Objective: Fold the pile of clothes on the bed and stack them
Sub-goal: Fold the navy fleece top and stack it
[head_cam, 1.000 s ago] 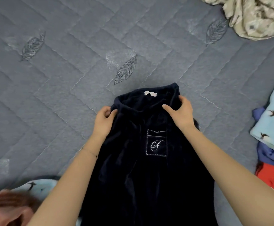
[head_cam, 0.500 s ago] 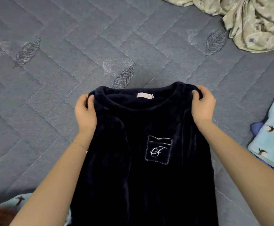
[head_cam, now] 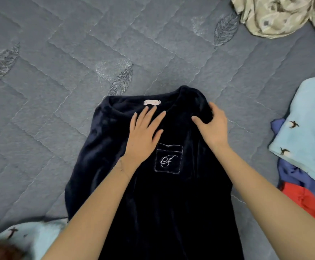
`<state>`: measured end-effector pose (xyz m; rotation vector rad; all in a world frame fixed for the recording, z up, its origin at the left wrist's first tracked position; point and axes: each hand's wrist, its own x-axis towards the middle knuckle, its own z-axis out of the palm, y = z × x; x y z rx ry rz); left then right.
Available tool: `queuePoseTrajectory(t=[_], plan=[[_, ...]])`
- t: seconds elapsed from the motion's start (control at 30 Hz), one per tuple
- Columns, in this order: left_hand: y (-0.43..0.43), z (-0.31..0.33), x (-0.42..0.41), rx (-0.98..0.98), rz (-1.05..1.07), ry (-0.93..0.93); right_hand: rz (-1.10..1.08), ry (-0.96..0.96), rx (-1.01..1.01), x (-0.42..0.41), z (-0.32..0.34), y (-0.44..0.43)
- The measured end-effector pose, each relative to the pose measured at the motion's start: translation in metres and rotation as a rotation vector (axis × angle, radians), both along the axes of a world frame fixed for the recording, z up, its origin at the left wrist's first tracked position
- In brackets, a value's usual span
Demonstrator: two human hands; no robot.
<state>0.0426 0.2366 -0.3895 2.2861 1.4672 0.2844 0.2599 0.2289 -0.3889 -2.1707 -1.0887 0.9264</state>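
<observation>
A dark navy plush top (head_cam: 100, 156) with an embroidered chest pocket lies front-up on the grey quilted bed (head_cam: 78, 53), collar away from me. My left hand (head_cam: 143, 134) rests flat on its chest just below the collar label, fingers straight and spread. My right hand (head_cam: 212, 126) grips the top's right shoulder, fingers and thumb curled round a bunch of the fabric. The top's lower part runs out of view at the bottom.
A stack of clothes sits at the right edge: a light blue piece with bird prints (head_cam: 306, 128) on top of blue and red ones (head_cam: 306, 199). A crumpled beige patterned cloth (head_cam: 276, 14) lies at the top right. Another light blue bird-print piece (head_cam: 33, 239) lies bottom left.
The top has been laid down on the bed. My left hand let go of the left shoulder and moved flat onto the chest; my right hand still holds the right shoulder.
</observation>
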Motion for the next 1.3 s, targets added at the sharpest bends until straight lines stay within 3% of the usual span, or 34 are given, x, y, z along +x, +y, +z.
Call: queuePoseTrajectory(t=[0.13, 0.3, 0.47, 0.57, 0.87, 1.03, 1.17, 1.3], plan=[[-0.022, -0.001, 0.047, -0.103, -0.045, -0.036, 0.002, 0.037, 0.014, 0.015, 0.007, -0.041], [-0.043, 0.002, 0.092, -0.131, -0.208, -0.019, -0.065, 0.128, -0.124, 0.033, 0.003, -0.1], [-0.047, 0.001, 0.121, -0.019, -0.568, 0.207, -0.069, 0.146, -0.175, 0.04, -0.007, -0.155], [-0.046, 0.003, 0.136, 0.01, -0.652, 0.324, -0.114, 0.166, -0.13, 0.049, -0.008, -0.166], [-0.033, 0.035, 0.186, -0.208, -0.329, -0.077, -0.249, 0.449, -0.021, 0.078, 0.017, -0.163], [-0.022, 0.04, 0.216, -0.244, -0.163, -0.247, -0.189, 0.384, -0.083, 0.112, 0.013, -0.158], [-0.023, 0.035, 0.236, -0.362, -0.027, -0.308, -0.213, 0.306, -0.075, 0.151, 0.015, -0.144], [-0.024, 0.033, 0.262, -0.524, -0.205, -0.195, -0.189, 0.317, -0.061, 0.194, 0.026, -0.124]])
